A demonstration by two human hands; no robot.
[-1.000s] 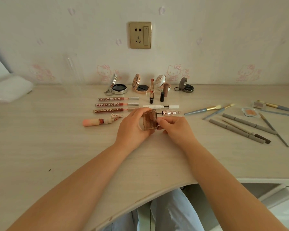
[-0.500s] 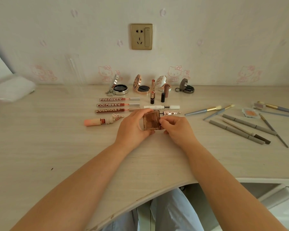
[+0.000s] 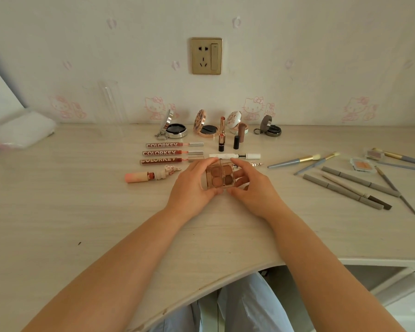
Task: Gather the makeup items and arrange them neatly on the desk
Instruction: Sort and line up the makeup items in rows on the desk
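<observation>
I hold a small clear eyeshadow palette (image 3: 219, 176) with brown pans between my left hand (image 3: 194, 185) and my right hand (image 3: 252, 188), just above the desk (image 3: 82, 212); its lid stands open. Behind it lie three Colorkey lip gloss tubes (image 3: 168, 152), a pink tube (image 3: 149, 176), a white mascara (image 3: 235, 155), an upright lipstick (image 3: 222, 134) and several open compacts (image 3: 175, 129). To the right lie brushes (image 3: 295, 160), grey pencils (image 3: 345, 190) and a small blush pan (image 3: 361, 165).
A white cloth (image 3: 22, 133) lies at the far left by the wall. A clear glass cylinder (image 3: 110, 104) stands at the back. A gold wall socket (image 3: 206, 56) is above. The desk's curved front edge (image 3: 201, 288) runs over my lap.
The palette's lid has swung open, showing the brown pans. My right hand shifted to grip its right side; the palette now faces up toward me.
</observation>
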